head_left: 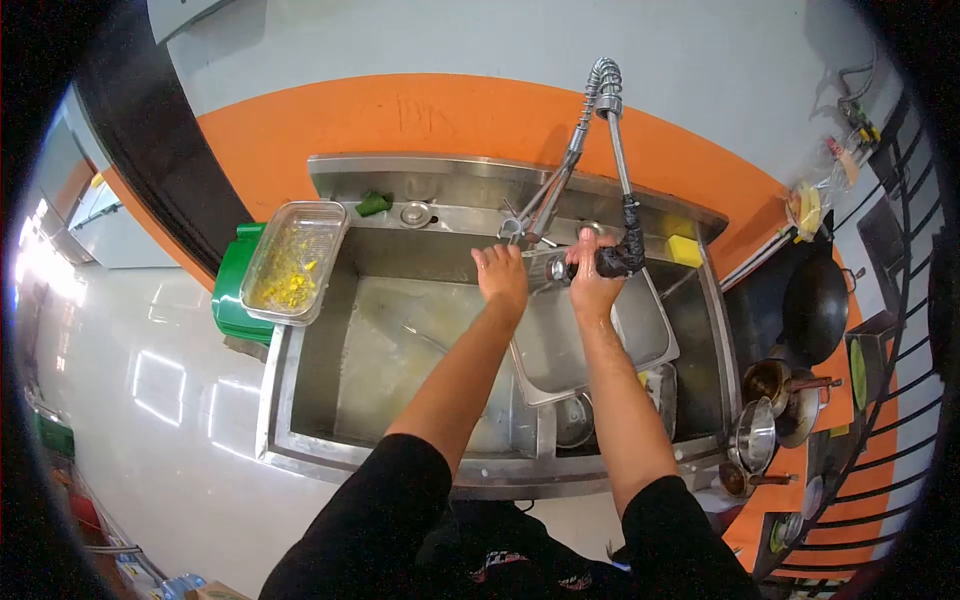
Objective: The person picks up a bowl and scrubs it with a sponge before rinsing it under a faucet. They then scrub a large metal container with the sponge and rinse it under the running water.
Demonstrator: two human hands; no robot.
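My right hand (594,272) is wrapped round the black-taped handle of the spray faucet (622,255), whose spray head points left over the sink. My left hand (501,274) is just left of the spray head, near the faucet base, with its fingers apart and nothing seen in it. Beneath both hands a rectangular metal tray (600,355) rests tilted across the right part of the steel sink (370,460). Cloudy water (385,345) lies in the left basin.
A clear container with yellow scraps (290,270) sits on the left rim by a green bin (238,300). A yellow sponge (684,251) is at the back right corner. Pans (815,310) and pots (755,435) stand on the right. A metal bowl (573,422) lies in the sink.
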